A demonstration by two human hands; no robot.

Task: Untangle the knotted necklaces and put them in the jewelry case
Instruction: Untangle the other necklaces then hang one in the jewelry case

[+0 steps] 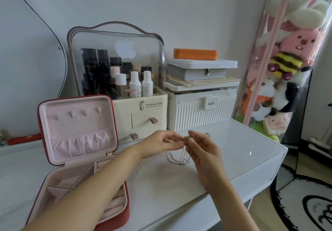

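Note:
A tangle of thin gold and silver necklaces [181, 156] hangs above the white table [242, 151], its loops trailing down to the surface. My left hand [162, 145] and my right hand [204, 151] both pinch the knotted top of the tangle [188, 138] between their fingertips. The red jewelry case [79, 140] stands open at the left, its pink lid upright with small hooks and a gathered pocket. Its pink tray with dividers lies partly hidden under my left forearm.
A cosmetics organiser [122, 79] with drawers and a white ribbed storage box [203, 104] topped by grey and orange boxes stand behind my hands. A clear tube of plush toys [280, 72] rises at the right. The table's right edge drops to a patterned rug [309, 205].

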